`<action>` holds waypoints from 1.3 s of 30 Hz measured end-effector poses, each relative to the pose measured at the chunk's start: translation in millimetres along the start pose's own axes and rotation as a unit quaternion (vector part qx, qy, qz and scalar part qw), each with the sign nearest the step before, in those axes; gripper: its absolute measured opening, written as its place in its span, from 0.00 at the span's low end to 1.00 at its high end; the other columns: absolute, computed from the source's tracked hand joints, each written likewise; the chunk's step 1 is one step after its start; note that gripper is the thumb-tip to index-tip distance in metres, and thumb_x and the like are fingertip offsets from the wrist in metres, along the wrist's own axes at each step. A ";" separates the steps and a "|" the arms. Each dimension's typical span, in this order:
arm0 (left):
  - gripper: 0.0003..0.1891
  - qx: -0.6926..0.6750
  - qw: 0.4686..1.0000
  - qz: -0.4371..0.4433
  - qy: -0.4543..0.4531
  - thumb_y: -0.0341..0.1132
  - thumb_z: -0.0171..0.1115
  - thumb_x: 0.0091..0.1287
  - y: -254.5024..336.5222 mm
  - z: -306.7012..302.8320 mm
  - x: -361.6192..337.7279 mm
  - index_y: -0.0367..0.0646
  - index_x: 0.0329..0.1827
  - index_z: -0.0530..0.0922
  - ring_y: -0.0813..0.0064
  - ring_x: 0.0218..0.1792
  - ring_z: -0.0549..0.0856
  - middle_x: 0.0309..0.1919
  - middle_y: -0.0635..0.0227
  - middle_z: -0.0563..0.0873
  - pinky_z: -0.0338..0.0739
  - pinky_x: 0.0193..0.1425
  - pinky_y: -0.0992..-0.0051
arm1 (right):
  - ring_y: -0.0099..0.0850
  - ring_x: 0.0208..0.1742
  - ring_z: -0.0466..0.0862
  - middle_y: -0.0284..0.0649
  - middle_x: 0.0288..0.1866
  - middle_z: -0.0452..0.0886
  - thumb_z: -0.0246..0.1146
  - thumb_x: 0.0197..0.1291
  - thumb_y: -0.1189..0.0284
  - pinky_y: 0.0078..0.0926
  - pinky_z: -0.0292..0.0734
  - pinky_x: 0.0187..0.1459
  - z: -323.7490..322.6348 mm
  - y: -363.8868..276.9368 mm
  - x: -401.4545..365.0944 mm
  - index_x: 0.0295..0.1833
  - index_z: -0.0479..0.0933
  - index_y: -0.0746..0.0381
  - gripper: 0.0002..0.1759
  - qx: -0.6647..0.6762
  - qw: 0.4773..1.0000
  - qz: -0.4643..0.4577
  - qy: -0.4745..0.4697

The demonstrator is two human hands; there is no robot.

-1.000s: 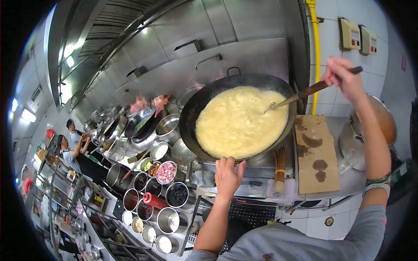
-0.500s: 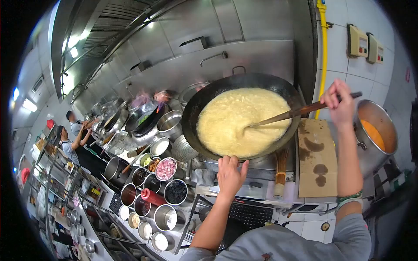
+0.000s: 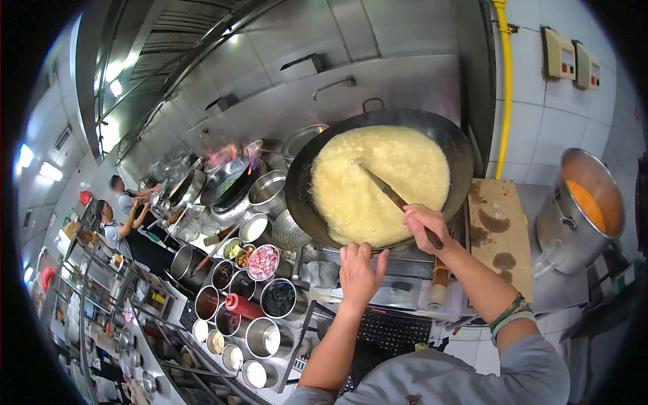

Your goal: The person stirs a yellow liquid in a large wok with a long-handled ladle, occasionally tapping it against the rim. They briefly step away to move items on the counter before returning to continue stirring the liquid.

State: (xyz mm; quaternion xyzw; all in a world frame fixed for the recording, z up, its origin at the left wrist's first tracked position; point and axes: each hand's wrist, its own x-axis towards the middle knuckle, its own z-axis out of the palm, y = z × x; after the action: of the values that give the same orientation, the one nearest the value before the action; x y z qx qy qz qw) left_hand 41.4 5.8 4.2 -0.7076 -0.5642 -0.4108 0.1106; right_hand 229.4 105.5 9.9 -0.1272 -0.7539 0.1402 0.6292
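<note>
A large black wok point(image 3: 461, 145) holds a pale yellow, frothy liquid point(image 3: 405, 162). My right hand point(image 3: 425, 226) is wrapped round the wooden handle of a long stirring tool point(image 3: 386, 189), over the wok's lower right rim. The tool's far end dips into the liquid left of centre and is hidden there. My left hand point(image 3: 360, 273) lies at the wok's near rim, fingertips against the edge and thumb apart, with nothing seen in it.
Right of the wok lie stained cardboard point(image 3: 499, 229) and a tall pot of orange liquid point(image 3: 567, 223). A bamboo brush point(image 3: 439, 280) sits near the front edge. Ingredient containers point(image 3: 278, 297) and a red bottle point(image 3: 243, 306) stand left. Two people work at farther woks.
My right hand has come down and left, from beyond the wok's right side to its near rim. The tool has swung round, its dipped end now farther left and back. My left hand stays at the rim.
</note>
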 end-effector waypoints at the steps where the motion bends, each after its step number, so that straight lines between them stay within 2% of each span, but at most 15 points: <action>1: 0.15 -0.001 1.000 0.001 0.000 0.39 0.73 0.61 -0.2 0.3 -0.4 0.38 0.32 0.75 0.51 0.38 0.76 0.33 0.57 0.77 0.73 0.40 0.57 | 0.44 0.32 0.81 0.46 0.25 0.76 0.58 0.63 0.81 0.39 0.81 0.53 1.8 4.4 5.1 0.30 0.75 0.70 0.07 -0.027 0.999 -0.026 -0.021; 3: 0.15 -0.004 1.000 0.003 -0.001 0.39 0.73 0.61 -1.3 0.7 -1.6 0.38 0.33 0.76 0.51 0.39 0.76 0.33 0.57 0.77 0.74 0.40 0.57 | 0.52 0.32 0.78 0.49 0.26 0.74 0.59 0.60 0.82 0.41 0.80 0.51 -4.3 20.6 14.6 0.31 0.75 0.70 0.05 -0.034 0.994 -0.065 -0.079; 6: 0.15 -0.005 1.000 -0.001 -0.009 0.39 0.73 0.61 -0.9 -0.9 -1.7 0.39 0.33 0.76 0.52 0.39 0.77 0.33 0.57 0.77 0.74 0.40 0.57 | 0.51 0.31 0.77 0.48 0.25 0.74 0.59 0.60 0.83 0.42 0.79 0.47 -21.9 36.4 30.9 0.31 0.74 0.69 0.05 -0.048 0.989 -0.069 -0.120; 10: 0.15 -0.006 1.000 0.005 -0.005 0.39 0.73 0.61 -3.1 1.0 -3.7 0.40 0.33 0.76 0.52 0.39 0.76 0.33 0.58 0.77 0.74 0.40 0.57 | 0.34 0.28 0.77 0.43 0.25 0.75 0.58 0.68 0.77 0.31 0.74 0.37 -54.9 33.7 39.9 0.31 0.76 0.67 0.10 -0.016 0.993 0.068 -0.098; 11: 0.15 -0.007 1.000 0.009 -0.004 0.40 0.73 0.61 -5.1 2.0 -4.7 0.40 0.33 0.76 0.52 0.39 0.76 0.33 0.58 0.77 0.74 0.40 0.57 | 0.28 0.28 0.76 0.41 0.24 0.75 0.58 0.71 0.73 0.27 0.73 0.35 -61.7 24.7 44.0 0.31 0.76 0.67 0.13 -0.031 0.992 0.084 -0.084; 15: 0.15 -0.013 1.000 -0.004 -0.004 0.40 0.73 0.62 -2.4 -1.7 -5.7 0.40 0.33 0.76 0.52 0.39 0.77 0.33 0.58 0.77 0.74 0.40 0.56 | 0.25 0.27 0.75 0.37 0.24 0.76 0.56 0.73 0.71 0.25 0.72 0.33 -96.7 -0.9 52.0 0.31 0.76 0.68 0.16 -0.073 0.981 0.163 -0.077; 21: 0.15 -0.004 1.000 -0.008 -0.001 0.41 0.73 0.62 -2.5 -2.3 -7.0 0.40 0.32 0.76 0.52 0.39 0.77 0.32 0.58 0.77 0.74 0.40 0.56 | 0.25 0.25 0.74 0.36 0.23 0.75 0.52 0.76 0.67 0.26 0.70 0.30 -149.7 -52.5 86.4 0.29 0.74 0.67 0.21 -0.082 0.980 0.171 -0.058; 26: 0.14 -0.023 1.000 -0.015 -0.006 0.40 0.72 0.63 -0.3 -4.9 -6.2 0.40 0.32 0.76 0.51 0.38 0.76 0.32 0.57 0.77 0.71 0.41 0.56 | 0.22 0.22 0.73 0.34 0.20 0.74 0.54 0.75 0.61 0.23 0.69 0.29 -190.2 -96.3 140.6 0.29 0.75 0.65 0.23 -0.099 0.971 0.207 -0.066; 28: 0.14 -0.023 1.000 -0.016 -0.007 0.40 0.72 0.63 0.1 -5.9 -7.3 0.40 0.33 0.76 0.51 0.38 0.76 0.32 0.57 0.78 0.71 0.41 0.56 | 0.22 0.22 0.73 0.34 0.19 0.73 0.56 0.73 0.60 0.24 0.72 0.31 -198.2 -121.8 164.7 0.29 0.75 0.64 0.22 -0.122 0.970 0.201 -0.059; 33: 0.15 -0.014 1.000 -0.004 -0.008 0.41 0.72 0.62 -3.8 -4.7 -7.2 0.40 0.33 0.77 0.53 0.38 0.77 0.32 0.58 0.78 0.74 0.39 0.56 | 0.24 0.17 0.67 0.29 0.12 0.59 0.57 0.72 0.60 0.27 0.75 0.38 -215.4 -150.7 206.5 0.29 0.72 0.61 0.20 -0.004 0.971 0.240 -0.017; 37: 0.14 -0.022 1.000 -0.005 -0.006 0.40 0.73 0.61 -3.3 -4.9 -5.4 0.40 0.33 0.76 0.52 0.38 0.77 0.32 0.58 0.78 0.73 0.40 0.56 | 0.22 0.15 0.61 0.27 0.12 0.56 0.54 0.74 0.62 0.29 0.72 0.34 -209.8 -147.9 201.2 0.29 0.67 0.58 0.18 0.084 0.969 0.230 0.034; 39: 0.14 -0.032 0.999 -0.007 -0.002 0.37 0.73 0.61 -3.7 -3.8 -5.4 0.40 0.35 0.76 0.51 0.37 0.76 0.32 0.58 0.78 0.71 0.41 0.57 | 0.22 0.14 0.62 0.27 0.11 0.57 0.54 0.74 0.61 0.29 0.73 0.32 -206.3 -128.0 183.8 0.30 0.68 0.59 0.18 0.124 0.965 0.220 0.065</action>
State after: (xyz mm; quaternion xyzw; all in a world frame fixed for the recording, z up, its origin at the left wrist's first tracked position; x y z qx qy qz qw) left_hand 36.3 0.8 1.7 -0.7077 -0.5561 -0.4277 0.0836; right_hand 398.1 64.9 260.1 -0.2195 -0.6414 0.3593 0.6414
